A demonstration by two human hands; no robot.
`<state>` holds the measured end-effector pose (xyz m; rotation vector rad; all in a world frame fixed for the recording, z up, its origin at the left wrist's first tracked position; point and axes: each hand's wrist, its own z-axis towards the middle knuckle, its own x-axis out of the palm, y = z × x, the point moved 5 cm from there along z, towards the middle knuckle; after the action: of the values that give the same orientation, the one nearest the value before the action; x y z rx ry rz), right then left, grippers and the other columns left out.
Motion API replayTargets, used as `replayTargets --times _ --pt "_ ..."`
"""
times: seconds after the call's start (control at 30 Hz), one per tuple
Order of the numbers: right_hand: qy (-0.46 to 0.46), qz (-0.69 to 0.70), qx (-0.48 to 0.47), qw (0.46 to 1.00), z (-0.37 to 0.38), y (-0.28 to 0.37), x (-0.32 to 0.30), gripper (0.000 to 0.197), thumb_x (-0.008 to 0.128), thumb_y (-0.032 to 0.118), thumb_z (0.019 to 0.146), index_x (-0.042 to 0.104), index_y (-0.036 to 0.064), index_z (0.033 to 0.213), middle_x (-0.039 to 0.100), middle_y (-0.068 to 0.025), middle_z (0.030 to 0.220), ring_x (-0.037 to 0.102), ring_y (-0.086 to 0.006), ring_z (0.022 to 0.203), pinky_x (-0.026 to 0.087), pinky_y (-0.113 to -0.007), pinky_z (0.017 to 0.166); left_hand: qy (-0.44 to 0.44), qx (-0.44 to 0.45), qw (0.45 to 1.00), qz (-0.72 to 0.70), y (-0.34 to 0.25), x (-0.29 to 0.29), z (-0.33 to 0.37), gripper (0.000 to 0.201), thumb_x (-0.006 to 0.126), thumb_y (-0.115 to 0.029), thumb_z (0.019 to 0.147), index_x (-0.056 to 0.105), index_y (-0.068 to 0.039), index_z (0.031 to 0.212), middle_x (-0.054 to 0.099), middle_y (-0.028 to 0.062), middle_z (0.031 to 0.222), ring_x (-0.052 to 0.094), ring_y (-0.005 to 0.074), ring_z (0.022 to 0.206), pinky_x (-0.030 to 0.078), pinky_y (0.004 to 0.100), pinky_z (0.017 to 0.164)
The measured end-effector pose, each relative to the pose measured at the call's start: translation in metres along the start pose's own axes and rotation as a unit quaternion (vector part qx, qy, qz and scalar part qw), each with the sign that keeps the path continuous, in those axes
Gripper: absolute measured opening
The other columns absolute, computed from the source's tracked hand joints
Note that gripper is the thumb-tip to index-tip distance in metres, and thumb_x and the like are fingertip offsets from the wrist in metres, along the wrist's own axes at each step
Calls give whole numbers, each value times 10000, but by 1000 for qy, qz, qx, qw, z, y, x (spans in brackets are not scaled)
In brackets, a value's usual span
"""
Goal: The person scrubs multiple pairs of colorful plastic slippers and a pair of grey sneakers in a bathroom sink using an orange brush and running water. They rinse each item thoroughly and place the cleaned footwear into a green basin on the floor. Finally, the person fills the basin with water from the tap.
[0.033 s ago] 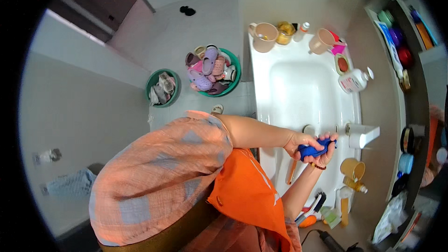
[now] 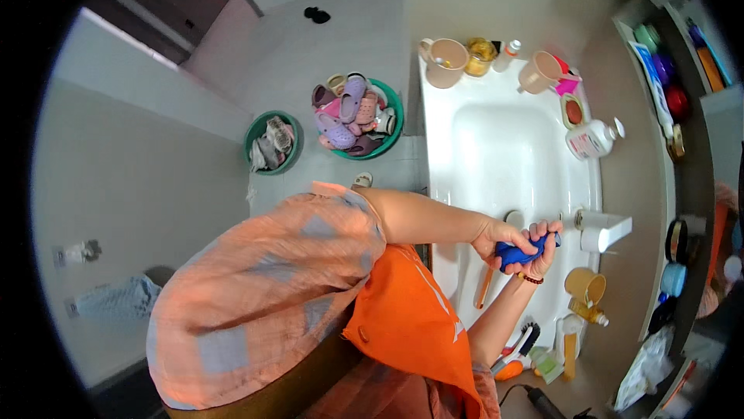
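Observation:
Over the near part of the white sink (image 2: 446, 179), my two hands grip a dark blue wad of cloth (image 2: 514, 255) between them. My left hand (image 2: 490, 239) is closed on its near end, the thumb pressed across the top. At the far end, the fingers of my right hand (image 2: 542, 264) curl round the wad; a dark red bead bracelet (image 2: 532, 279) circles that wrist. The cloth looks bunched and twisted, and its exact kind cannot be made out. Just beyond the hands stands the white faucet (image 2: 606, 231). A thin orange stick (image 2: 484, 288) lies beside my right forearm.
Beige mugs (image 2: 446, 64), a yellow-filled jar (image 2: 480, 57) and a white pump bottle (image 2: 590, 141) line the sink's edge. A yellow cup (image 2: 585, 286) and a black-bristled brush (image 2: 530, 337) sit at right. On the floor, green tubs hold clogs (image 2: 338, 132) and grey cloth items (image 2: 273, 142).
The whole view has shifted slightly. Both hands keep their hold on the blue cloth in nearly the same place above the sink.

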<state>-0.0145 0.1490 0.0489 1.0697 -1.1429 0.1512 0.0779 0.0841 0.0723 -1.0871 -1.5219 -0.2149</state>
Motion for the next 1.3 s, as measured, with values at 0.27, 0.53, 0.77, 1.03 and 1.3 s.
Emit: replayTargets --times 0.27,0.53,0.77,1.03,1.3 --pt "-179 -424 92 883 42 -43 25 188 457 16 853 623 5 939 426 25 629 374 -55 527 322 -221 481 -259 45 923 282 -11 -61 -15 171 630 -162 742 494 -106 655 468 20 565 386 128 454 248 265 386" --pt "-326 -461 9 825 43 -54 -15 151 420 34 846 571 24 849 460 8 635 407 -78 559 351 -218 523 -410 177 695 563 -17 -84 -11 254 685 -157 671 580 -17 855 649 194 797 649 364 743 508 434 657" --pt "-205 -221 -19 953 1 -44 69 544 619 304 899 411 48 1332 553 -118 1138 568 -231 1029 499 -359 873 -268 117 877 381 -36 -58 -61 821 814 -129 588 390 -25 1283 567 202 1120 638 346 902 587 419 582" --pt "-210 -316 77 922 -29 -52 121 544 605 357 905 420 46 1312 497 -141 1294 529 -265 1161 494 -421 922 -134 153 969 140 -54 -77 -135 667 768 -310 737 494 11 1253 441 239 1314 493 406 1163 593 509 670" --pt "-201 -429 42 879 52 -180 228 348 597 239 916 534 55 1204 588 -57 1111 582 -161 988 559 -322 712 -257 256 929 72 -78 -175 -276 666 770 -463 710 553 -102 1226 557 129 1218 544 269 1109 514 441 802"
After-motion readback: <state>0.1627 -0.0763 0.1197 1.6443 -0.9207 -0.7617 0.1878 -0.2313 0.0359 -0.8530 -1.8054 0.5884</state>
